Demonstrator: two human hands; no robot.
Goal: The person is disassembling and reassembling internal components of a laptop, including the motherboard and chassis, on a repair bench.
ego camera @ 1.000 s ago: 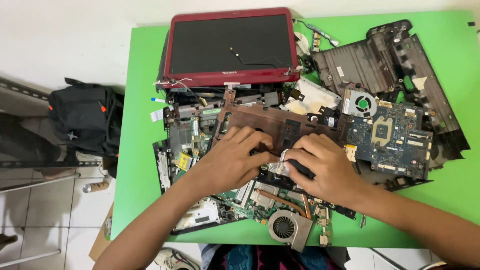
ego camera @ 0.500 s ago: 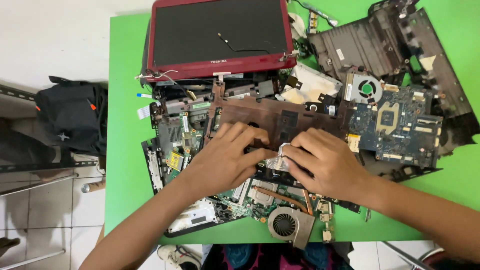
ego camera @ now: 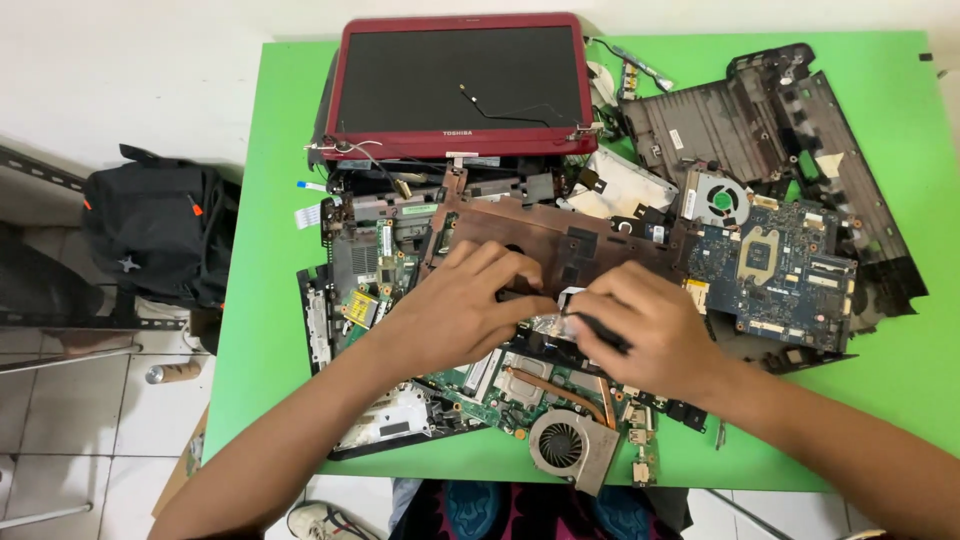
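Note:
My left hand and my right hand meet over a pile of taken-apart laptop parts on a green table. Both pinch a small dark part with a silvery piece between the fingertips. Beneath them lies a reddish-brown palm-rest frame. A green circuit board with a copper heat pipe and a round fan lies just in front of my hands. The red-framed laptop screen lies flat behind the pile.
A blue motherboard and a small fan lie to the right, with a black laptop base shell behind. A black backpack sits on the tiled floor at left, beside a small can.
Both hands have stayed together on the small part, fingers shifting slightly. The camera view has moved, so the pile sits a little differently in frame.

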